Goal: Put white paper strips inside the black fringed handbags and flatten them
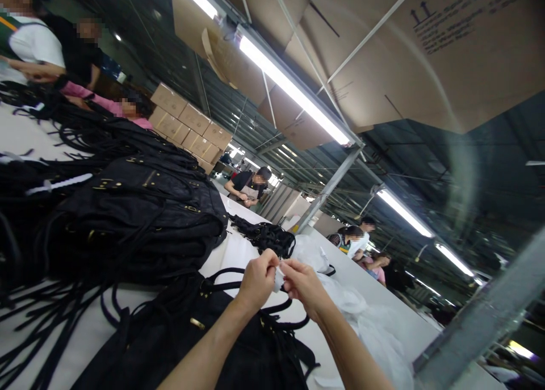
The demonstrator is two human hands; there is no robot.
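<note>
My left hand (258,282) and my right hand (305,286) meet at the middle of the view, fingertips pinched together. Between them is a small white piece (278,280), thin like paper or plastic; its exact kind cannot be made out. Both hands are closed on it. Beneath my forearms a black handbag (166,336) lies on the white table (236,248), its looped handles (283,323) just below my hands. Part of the bag is hidden by my arms.
Black bags with loose straps (157,208) are heaped on the left. Translucent plastic bags (374,333) lie at right, beside a slanted metal post (481,310). A smaller black bundle (272,237) sits ahead. Cartons (191,131) are stacked behind; several people work around the tables.
</note>
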